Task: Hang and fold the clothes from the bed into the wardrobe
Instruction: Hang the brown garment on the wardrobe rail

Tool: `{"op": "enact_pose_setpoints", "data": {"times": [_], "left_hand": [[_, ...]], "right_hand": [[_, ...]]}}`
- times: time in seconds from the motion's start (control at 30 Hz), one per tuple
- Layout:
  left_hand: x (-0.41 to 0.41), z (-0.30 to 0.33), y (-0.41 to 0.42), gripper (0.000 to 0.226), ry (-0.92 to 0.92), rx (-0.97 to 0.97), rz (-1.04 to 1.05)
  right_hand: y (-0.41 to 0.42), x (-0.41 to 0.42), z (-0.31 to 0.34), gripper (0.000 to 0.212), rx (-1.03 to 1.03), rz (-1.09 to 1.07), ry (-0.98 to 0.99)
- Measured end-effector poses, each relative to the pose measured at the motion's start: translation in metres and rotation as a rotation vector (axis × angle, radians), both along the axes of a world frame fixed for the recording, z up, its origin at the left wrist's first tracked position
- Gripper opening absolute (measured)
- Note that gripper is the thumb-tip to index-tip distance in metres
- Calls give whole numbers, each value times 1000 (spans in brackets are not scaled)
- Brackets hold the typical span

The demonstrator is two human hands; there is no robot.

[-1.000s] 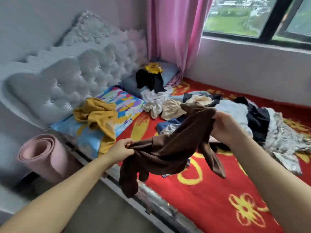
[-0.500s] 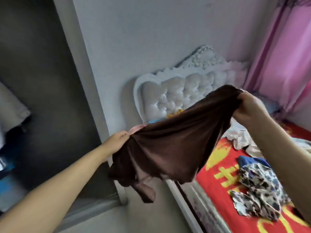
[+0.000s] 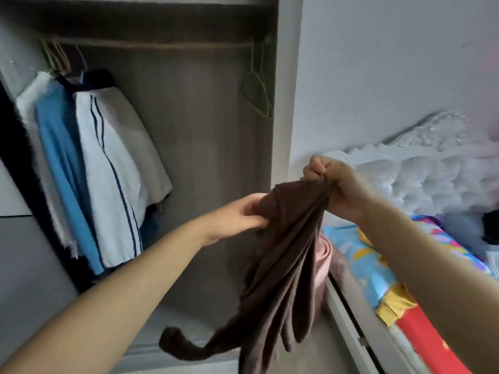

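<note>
While both my left hand [image 3: 249,214] and right hand [image 3: 328,182] gripped the brown garment [image 3: 286,255], a green hanger [image 3: 256,90] seemed the sensible next reach

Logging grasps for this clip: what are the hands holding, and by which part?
Both hold the brown garment: right hand grips its bunched top, left hand pinches just below.

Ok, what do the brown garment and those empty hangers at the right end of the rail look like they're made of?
Brown garment: soft, matte knit or jersey, probably; it drapes in limp folds from both hands. Green hangers: thin wire, likely plastic-coated; slim outlines with a slight sheen, too blurred to be sure.
</note>
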State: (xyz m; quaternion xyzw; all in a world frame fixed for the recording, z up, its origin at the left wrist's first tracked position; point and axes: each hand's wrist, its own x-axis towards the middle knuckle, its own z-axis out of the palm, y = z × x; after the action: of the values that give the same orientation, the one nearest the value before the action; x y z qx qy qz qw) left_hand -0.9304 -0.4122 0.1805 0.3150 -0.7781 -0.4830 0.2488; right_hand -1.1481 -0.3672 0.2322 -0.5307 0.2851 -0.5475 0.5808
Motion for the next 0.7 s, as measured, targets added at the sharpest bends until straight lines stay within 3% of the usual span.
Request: {"op": "enact_pose_setpoints", "data": {"times": [0.1,0.27,0.37,0.47,0.53,0.57,0.63,0.7], "left_hand": [[0,1,4,38,46,-4,-36],[25,-14,-18,20,234,-65,265],[35,-12,-39,16,376,40,375],[39,1,-67,22,456,212,324],[38,9,-86,10,359,283,276],[36,14,-95,13,307,311,253],[35,21,-113,30,291,379,224],[38,29,-128,28,344,420,177]], "right_hand": [[-15,31,-9,29,43,107,27],[-58,37,-26,31,109,-58,40],[-90,35,-39,44,130,-201,110],[-122,32,-39,39,65,-319,298],[-140,31,-32,14,-50,-175,492],[-146,34,-26,19,-110,-18,616],[-160,45,-15,53,-161,288,814],[-173,62,-8,44,-203,377,939]]}}
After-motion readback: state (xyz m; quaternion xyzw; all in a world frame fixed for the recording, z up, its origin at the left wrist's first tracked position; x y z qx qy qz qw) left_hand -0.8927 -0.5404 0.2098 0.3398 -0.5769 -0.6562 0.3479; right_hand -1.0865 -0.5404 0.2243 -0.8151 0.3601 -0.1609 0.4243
